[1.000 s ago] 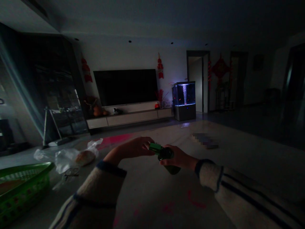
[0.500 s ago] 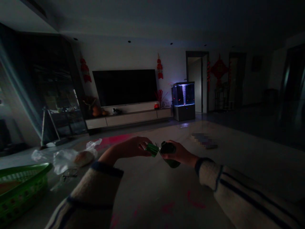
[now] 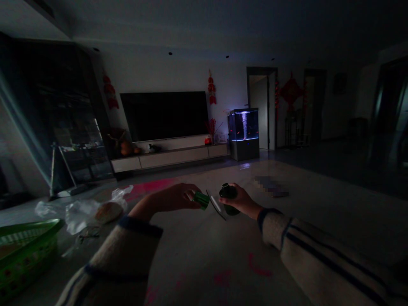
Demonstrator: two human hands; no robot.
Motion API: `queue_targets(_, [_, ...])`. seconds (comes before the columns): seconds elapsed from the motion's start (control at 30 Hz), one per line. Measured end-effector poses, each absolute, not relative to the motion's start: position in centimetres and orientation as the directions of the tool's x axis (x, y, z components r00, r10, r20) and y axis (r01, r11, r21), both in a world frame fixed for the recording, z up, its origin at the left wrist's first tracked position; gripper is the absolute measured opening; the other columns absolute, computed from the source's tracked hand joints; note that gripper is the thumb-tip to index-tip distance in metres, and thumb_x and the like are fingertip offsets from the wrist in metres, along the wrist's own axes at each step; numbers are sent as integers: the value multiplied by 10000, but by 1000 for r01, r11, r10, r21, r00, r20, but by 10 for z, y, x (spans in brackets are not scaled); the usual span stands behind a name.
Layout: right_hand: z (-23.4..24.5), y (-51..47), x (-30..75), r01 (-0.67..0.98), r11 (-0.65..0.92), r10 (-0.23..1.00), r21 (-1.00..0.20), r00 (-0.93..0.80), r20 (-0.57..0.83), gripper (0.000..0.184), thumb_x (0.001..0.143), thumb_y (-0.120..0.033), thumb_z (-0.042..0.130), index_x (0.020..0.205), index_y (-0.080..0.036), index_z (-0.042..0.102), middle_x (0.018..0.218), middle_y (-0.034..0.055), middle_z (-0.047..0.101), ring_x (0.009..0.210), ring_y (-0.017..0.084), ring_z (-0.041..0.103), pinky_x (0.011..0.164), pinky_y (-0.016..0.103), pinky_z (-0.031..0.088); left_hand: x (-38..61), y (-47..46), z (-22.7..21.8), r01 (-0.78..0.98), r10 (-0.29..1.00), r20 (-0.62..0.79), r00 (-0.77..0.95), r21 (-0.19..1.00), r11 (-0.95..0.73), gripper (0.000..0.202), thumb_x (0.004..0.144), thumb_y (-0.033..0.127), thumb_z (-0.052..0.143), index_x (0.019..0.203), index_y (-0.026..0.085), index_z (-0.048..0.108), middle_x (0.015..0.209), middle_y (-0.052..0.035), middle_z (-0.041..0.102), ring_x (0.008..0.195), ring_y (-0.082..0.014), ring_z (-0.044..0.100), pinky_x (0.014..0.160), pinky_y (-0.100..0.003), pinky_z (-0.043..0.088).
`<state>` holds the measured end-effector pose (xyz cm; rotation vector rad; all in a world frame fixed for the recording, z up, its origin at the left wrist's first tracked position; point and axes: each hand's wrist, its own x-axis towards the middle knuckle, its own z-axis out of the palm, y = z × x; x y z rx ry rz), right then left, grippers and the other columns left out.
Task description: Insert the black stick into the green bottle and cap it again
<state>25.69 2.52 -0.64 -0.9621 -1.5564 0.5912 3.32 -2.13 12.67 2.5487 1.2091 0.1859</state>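
The room is dim. My left hand (image 3: 177, 199) pinches a small green cap (image 3: 201, 199), from which a thin stick (image 3: 215, 205) slants down to the right. My right hand (image 3: 241, 201) is wrapped round a small dark green bottle (image 3: 228, 196) held upright with its mouth uncovered. Cap and bottle are a short gap apart above a pale tabletop (image 3: 204, 259). Both arms wear cream sleeves with dark stripes.
A green plastic basket (image 3: 22, 250) sits at the left edge. Clear plastic bags with a round bun (image 3: 108, 211) lie behind it. A blurred flat item (image 3: 270, 188) lies far right on the table. Beyond stand a television (image 3: 164, 114) and a lit aquarium (image 3: 244, 126).
The cap was on the bottle a second ago. My left hand has pulled it off to the left, drawing out the stick, while my right hand has tipped the bottle upright.
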Motion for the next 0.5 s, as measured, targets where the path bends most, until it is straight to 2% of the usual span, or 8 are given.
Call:
queue_targets(0.33, [-6, 30, 267, 230, 467, 881, -854, -36, 472, 443, 527, -375, 717, 865, -162, 527, 801, 11, 572, 757, 155, 555, 755, 315, 441, 30, -17, 122, 707, 752, 19, 659, 327, -628, 415, 674, 466, 617, 985, 198, 558, 864, -20, 645, 784, -154, 580, 669, -246, 424])
queue_targets(0.5, [-4, 28, 271, 196, 446, 894, -874, -55, 444, 514, 531, -314, 709, 981, -172, 505, 873, 14, 562, 825, 159, 543, 809, 329, 417, 30, -17, 122, 704, 748, 29, 663, 316, -636, 396, 686, 474, 604, 972, 203, 564, 870, -15, 641, 782, -142, 576, 666, -235, 421])
